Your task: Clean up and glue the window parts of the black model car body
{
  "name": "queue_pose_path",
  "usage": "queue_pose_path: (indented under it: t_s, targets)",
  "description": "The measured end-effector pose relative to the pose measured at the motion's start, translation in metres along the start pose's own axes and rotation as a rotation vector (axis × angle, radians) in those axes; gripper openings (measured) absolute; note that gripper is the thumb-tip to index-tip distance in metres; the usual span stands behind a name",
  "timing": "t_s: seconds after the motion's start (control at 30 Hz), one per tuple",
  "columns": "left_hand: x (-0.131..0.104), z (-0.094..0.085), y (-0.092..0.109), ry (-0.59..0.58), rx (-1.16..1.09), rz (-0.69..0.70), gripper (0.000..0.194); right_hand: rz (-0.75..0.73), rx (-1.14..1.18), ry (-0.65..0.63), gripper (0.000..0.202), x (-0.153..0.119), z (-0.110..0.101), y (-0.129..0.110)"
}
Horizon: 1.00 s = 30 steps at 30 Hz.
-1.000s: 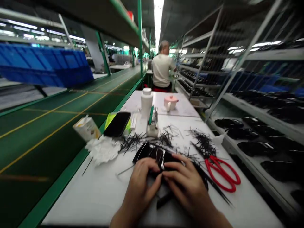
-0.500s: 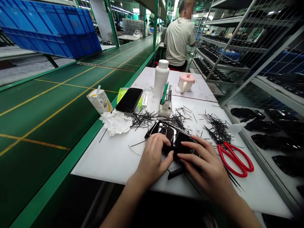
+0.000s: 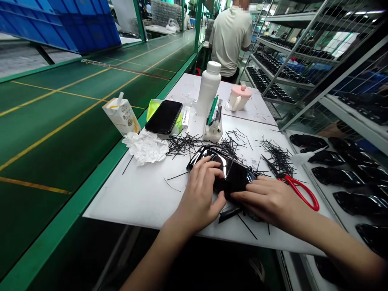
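Observation:
A glossy black shoe upper [image 3: 236,176] lies on the white tabletop [image 3: 133,202] in front of me. My left hand [image 3: 198,198] grips its left part, fingers bent over the top and thumb at the near edge. At the near right edge, my right hand [image 3: 273,198] is closed on the same piece with fingers pressed together; its fingertips are partly hidden. A narrow black flap [image 3: 229,213] sticks out under the hands. Red-handled scissors [image 3: 306,194] lie just beyond my right forearm. Thin black trimmings [image 3: 184,144] are heaped behind the upper.
At the back stand a white bottle [image 3: 207,93], a tool holder [image 3: 214,131] and a pink-lidded cup [image 3: 239,101]. Left are a phone [image 3: 164,117], a drink carton [image 3: 121,117] and crumpled tissue [image 3: 145,149]. A green conveyor [image 3: 75,113] borders the table; racks [image 3: 342,159] of black uppers flank the right.
My right hand has drawn its spread fingers together and turned, its forearm now coming in from the right across the scissors' near side. My left hand keeps its place. The camera view has shifted slightly.

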State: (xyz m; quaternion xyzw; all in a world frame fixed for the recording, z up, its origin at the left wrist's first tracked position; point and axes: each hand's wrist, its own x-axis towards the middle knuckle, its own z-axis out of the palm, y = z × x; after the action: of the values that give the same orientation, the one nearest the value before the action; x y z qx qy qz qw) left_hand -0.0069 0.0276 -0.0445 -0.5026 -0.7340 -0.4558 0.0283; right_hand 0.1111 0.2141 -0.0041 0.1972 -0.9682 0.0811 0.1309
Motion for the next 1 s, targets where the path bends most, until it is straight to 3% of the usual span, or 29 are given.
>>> queue_pose_path:
  t_s: [0.33,0.4,0.5,0.63,0.77,1.0]
  targets:
    - [0.000,-0.004,-0.003,0.059,-0.121,0.006,0.026,0.220,0.255,0.159,0.024,-0.006,-0.016,-0.013]
    - [0.000,-0.004,-0.002,0.093,-0.163,0.011,0.026,0.352,0.368,0.268,0.025,-0.012,-0.012,-0.020]
    - [0.000,-0.005,0.001,0.125,-0.269,-0.014,0.027,0.664,0.521,0.501,0.017,-0.019,0.000,-0.032]
    - [-0.001,-0.012,0.018,0.083,-0.501,-0.134,0.023,0.940,0.912,0.805,0.014,-0.016,0.016,-0.046]
    - [0.001,-0.019,0.042,0.089,-0.680,-0.243,0.023,0.892,1.286,0.978,0.016,0.003,0.018,-0.053]
    - [0.013,-0.008,0.064,0.203,-0.922,-0.384,0.021,0.791,1.394,1.043,0.016,0.013,0.015,-0.057]
